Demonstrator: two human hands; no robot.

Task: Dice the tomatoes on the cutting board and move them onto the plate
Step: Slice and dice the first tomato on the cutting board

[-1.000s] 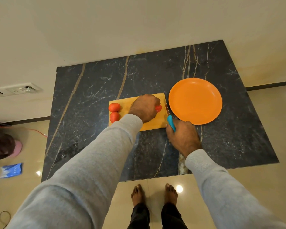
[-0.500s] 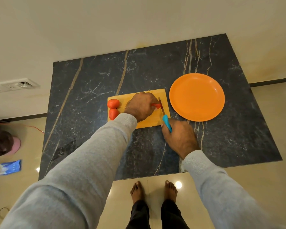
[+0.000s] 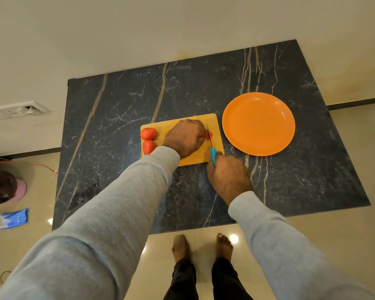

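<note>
Right hand: my right hand (image 3: pixel 227 176) is curled round the blue handle of the knife (image 3: pixel 212 153), at the front edge of the cutting board (image 3: pixel 214 122).
Left hand: my left hand (image 3: pixel 185 137) arches over the tomato (image 3: pixel 210 134), gripping it against the board.
Cutting well: I think short sawing strokes are best, with my fingertips tucked back from the blade.
Waiting: two whole tomatoes (image 3: pixel 148 133) sit at the board's left end. The plate (image 3: pixel 258 124) lies just right of the board.
Hidden: my hand covers most of the tomato, so I cannot tell how deep the blade is.
</note>
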